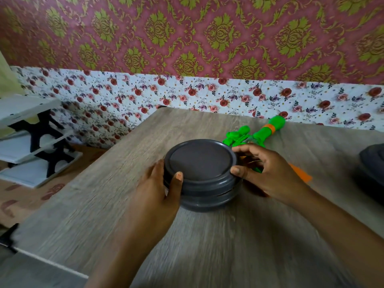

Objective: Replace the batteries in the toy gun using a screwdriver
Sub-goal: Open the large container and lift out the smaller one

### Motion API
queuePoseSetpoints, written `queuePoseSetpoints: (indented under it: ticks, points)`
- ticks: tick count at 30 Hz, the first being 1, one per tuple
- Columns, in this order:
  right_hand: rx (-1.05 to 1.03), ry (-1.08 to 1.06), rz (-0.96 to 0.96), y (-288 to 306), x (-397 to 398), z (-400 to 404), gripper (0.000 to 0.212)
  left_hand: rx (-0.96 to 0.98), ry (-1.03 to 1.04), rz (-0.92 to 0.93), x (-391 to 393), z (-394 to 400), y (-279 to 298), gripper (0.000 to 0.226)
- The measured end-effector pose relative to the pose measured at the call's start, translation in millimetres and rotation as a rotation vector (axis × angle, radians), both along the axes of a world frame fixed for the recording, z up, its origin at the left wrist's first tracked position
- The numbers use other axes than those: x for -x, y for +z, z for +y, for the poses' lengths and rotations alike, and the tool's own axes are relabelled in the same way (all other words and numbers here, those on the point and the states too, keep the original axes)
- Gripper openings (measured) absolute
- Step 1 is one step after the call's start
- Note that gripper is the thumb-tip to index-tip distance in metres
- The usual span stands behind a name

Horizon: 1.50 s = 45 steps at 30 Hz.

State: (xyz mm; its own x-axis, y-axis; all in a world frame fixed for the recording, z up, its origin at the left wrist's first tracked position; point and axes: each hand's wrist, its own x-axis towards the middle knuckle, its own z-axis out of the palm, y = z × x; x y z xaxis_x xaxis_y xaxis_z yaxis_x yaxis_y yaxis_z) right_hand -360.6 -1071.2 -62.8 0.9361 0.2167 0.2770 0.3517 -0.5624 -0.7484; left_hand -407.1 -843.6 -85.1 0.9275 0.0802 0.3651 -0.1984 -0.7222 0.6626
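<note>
A round dark grey lidded container (pixel 202 173) stands in the middle of the wooden table (pixel 239 235). My left hand (pixel 160 190) grips its left side, thumb on the lid's rim. My right hand (pixel 268 173) grips its right side, fingers curled round the rim. Behind the container lies the green toy gun (pixel 264 132) with an orange ring near its muzzle, pointing toward the far right; my right hand and the container hide its rear part. An orange piece (pixel 301 173) shows beyond my right wrist. No screwdriver or batteries are in view.
A second dark grey object (pixel 372 173) sits at the table's right edge, cut off by the frame. A floral-papered wall (pixel 187 92) runs behind the table. A white shelf rack with black supports (pixel 33 140) stands on the floor to the left.
</note>
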Motion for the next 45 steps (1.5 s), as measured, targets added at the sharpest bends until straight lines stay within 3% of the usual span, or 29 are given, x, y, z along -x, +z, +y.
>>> queuePoseSetpoints:
  ticks: [4, 7, 9, 14, 16, 20, 24, 31, 40, 45]
  points:
    - [-0.011, 0.030, 0.046, 1.1, 3.3, -4.5, 0.056, -0.031, -0.025, 0.032, 5.8, -1.2, -3.7, 0.060]
    - [-0.003, 0.007, 0.047, 1.4, -1.2, -3.4, 0.032, -0.018, -0.011, 0.071, 9.5, -2.7, 0.4, 0.077]
    - [0.020, -0.038, 0.006, 6.6, -6.8, -0.6, 0.020, 0.004, 0.031, 0.100, 5.7, -2.3, 9.3, 0.076]
    - [0.278, -0.191, 0.028, 31.0, -33.5, 27.6, 0.041, 0.010, 0.093, 0.281, -51.1, 1.3, 35.6, 0.062]
    - [0.455, -0.226, 0.056, 33.2, -47.7, 43.6, 0.039, -0.014, 0.057, 0.319, -76.3, -0.2, 42.3, 0.055]
    - [0.654, -0.311, 0.129, 23.3, -57.8, 59.5, 0.047, -0.160, 0.026, 0.414, -102.1, -6.7, 39.6, 0.051]
    - [0.628, -0.351, 0.127, 9.5, -58.8, 58.3, 0.057, -0.030, 0.059, 0.473, -104.2, -7.6, 29.7, 0.051]
    - [0.579, -0.435, 0.064, 7.4, -54.1, 57.6, 0.055, 0.199, 0.118, 0.377, -93.7, -8.2, 23.3, 0.041]
    - [0.624, -0.480, 0.003, 13.1, -48.5, 67.2, 0.050, 0.239, 0.169, 0.324, -87.1, -10.8, 20.1, 0.046]
    - [0.587, -0.464, -0.003, 12.3, -47.8, 64.4, 0.050, 0.375, 0.150, 0.301, -84.7, -10.9, 20.3, 0.039]
